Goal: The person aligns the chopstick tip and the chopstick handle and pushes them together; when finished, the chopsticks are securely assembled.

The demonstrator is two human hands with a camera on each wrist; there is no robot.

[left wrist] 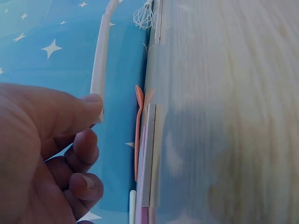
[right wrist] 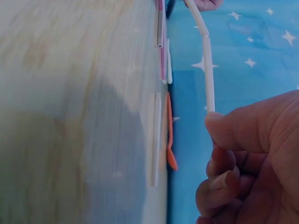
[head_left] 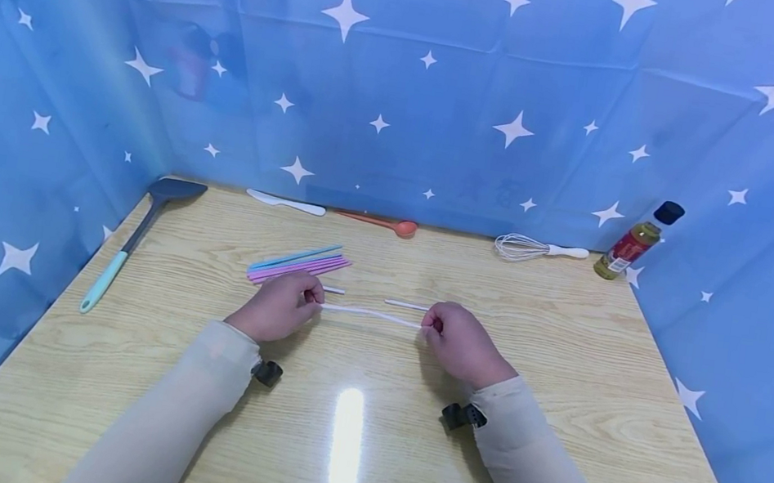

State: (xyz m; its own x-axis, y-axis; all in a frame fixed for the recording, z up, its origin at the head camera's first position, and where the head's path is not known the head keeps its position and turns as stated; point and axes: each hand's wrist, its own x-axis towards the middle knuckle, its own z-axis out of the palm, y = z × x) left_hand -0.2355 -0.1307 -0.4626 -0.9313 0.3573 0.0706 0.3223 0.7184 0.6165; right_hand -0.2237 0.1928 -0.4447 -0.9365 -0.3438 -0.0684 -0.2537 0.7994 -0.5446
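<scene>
A thin white drinking straw (head_left: pixel 370 312) is stretched between both hands above the table, with a slight kink near its middle. Its left end is pinched between thumb and forefinger of my left hand (head_left: pixel 277 307), the other fingers curled loosely below. My right hand (head_left: pixel 463 343) grips the opposite end the same way. In the right wrist view the straw (right wrist: pixel 209 74) bends at a crease. Just beyond the hands on the tabletop lie two more white straws, one (head_left: pixel 406 304) near the right hand, the other (head_left: pixel 333 290) partly hidden behind the left.
Several pink straws (head_left: pixel 303 268) and blue straws (head_left: pixel 296 257) lie bunched beyond the left hand. Along the back edge are a white knife (head_left: pixel 286 203), an orange spoon (head_left: pixel 404 229), a whisk (head_left: pixel 523 247) and a bottle (head_left: pixel 630 247). A spatula (head_left: pixel 105 282) lies at the left edge.
</scene>
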